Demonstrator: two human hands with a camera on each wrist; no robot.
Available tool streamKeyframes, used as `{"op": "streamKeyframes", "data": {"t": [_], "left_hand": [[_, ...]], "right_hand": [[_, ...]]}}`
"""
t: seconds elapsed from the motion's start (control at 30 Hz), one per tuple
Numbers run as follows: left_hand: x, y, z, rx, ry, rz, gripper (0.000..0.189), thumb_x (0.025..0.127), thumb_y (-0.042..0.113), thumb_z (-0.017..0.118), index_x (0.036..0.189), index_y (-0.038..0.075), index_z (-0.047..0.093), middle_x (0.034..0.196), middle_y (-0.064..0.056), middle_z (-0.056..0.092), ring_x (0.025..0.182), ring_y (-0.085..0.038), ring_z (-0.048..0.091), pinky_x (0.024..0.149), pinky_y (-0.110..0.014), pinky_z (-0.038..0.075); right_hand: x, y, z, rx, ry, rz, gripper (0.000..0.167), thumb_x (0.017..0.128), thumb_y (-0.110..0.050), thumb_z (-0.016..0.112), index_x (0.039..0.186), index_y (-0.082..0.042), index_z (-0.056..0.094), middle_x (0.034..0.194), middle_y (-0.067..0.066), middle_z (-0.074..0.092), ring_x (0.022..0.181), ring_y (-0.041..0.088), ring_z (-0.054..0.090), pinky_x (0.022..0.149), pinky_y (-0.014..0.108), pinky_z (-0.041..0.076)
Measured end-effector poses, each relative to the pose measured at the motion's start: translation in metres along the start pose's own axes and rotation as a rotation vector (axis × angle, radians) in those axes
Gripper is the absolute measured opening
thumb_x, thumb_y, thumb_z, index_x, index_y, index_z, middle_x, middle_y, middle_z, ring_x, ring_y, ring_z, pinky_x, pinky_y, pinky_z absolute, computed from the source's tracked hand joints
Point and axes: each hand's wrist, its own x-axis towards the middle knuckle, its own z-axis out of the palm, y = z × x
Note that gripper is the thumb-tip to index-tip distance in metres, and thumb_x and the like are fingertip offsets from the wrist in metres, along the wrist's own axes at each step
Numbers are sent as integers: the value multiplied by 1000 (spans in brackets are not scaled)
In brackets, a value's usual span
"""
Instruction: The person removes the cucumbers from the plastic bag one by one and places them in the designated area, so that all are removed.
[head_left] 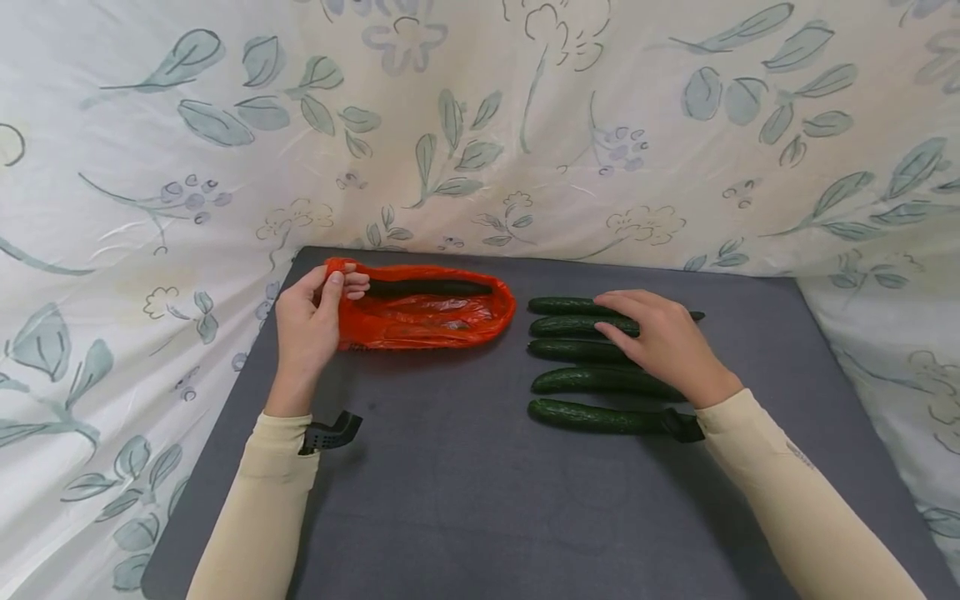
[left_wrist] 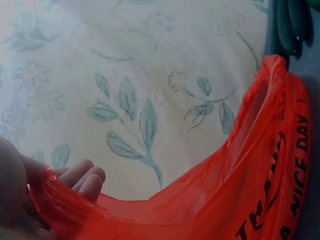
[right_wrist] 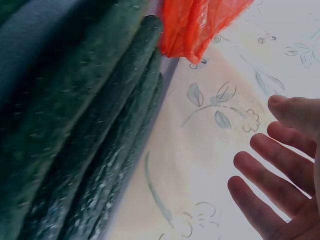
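Observation:
On the left of the table lies a red plastic bag (head_left: 405, 335), its mouth spread toward the right. My left hand (head_left: 307, 321) pinches the bag's left end between thumb and fingers; printed lettering shows on the bag (left_wrist: 200, 212) in the left wrist view. Inside rests one dark green cucumber (head_left: 431, 287), lying lengthwise near the far side. Several more cucumbers (head_left: 573, 350) lie side by side to the right of the bag. Over the far ones hovers my right hand (head_left: 667, 337), partly hiding them. In the right wrist view its fingers (right_wrist: 262, 205) are spread and hold nothing.
A dark grey table (head_left: 480, 500) carries everything. Behind it and along its sides hangs a pale curtain (head_left: 480, 125) with a leaf and flower print. A black wrist strap piece (head_left: 681, 425) sits over the right end of the nearest cucumber in the head view.

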Motion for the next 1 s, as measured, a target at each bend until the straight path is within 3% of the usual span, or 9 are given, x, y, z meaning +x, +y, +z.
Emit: {"op": "streamKeyframes", "data": {"t": [0.4,1.0], "left_hand": [[0,-2,1,2,2,1,29,114,15,58,127,-2,76,113,-12,80,97,-20,77,103,-28,58],[-1,-2,2,7,3,1,28,114,16,58,128,-1,76,113,-12,80,98,-19,77,104,-28,57]], "right_hand": [[29,-7,16,87,7,-27,45,92,-12,89,135,-10,76,131,14,74,113,34,73,77,51,60],[68,-27,30,130,-46,-32,44,96,-17,86,138,-11,74,133,10,74,118,29,72,96,53,61]]}}
